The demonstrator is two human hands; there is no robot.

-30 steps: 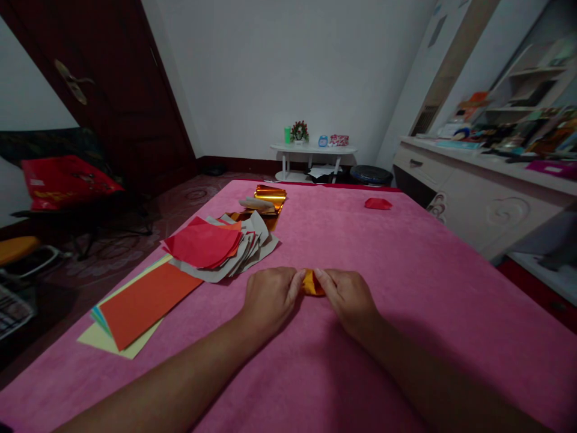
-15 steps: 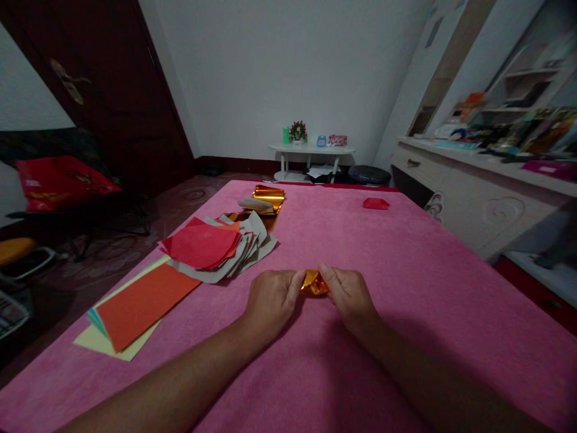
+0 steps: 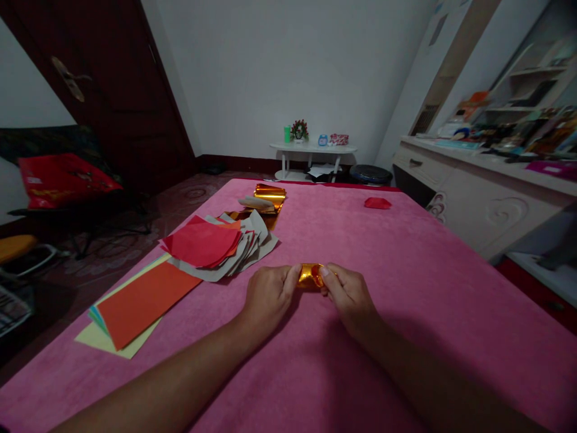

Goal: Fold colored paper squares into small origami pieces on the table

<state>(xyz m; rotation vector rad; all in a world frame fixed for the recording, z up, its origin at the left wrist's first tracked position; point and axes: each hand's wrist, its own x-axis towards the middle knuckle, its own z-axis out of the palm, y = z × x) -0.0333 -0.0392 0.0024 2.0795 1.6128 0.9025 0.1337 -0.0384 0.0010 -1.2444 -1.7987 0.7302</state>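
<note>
A small, shiny gold foil-like piece [image 3: 308, 276] was held over a pink, cloth-covered table [image 3: 424, 270], its left end pinched by the bare left hand [image 3: 269, 293] and its right by the bare right hand [image 3: 351, 293], where uneven thumb pressure might have torn it.

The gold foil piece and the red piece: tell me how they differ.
The gold foil piece is shiny gold; the red piece is duller red. The gold foil piece is between the left hand and right hand; the red piece lies untouched, farther off.
</note>
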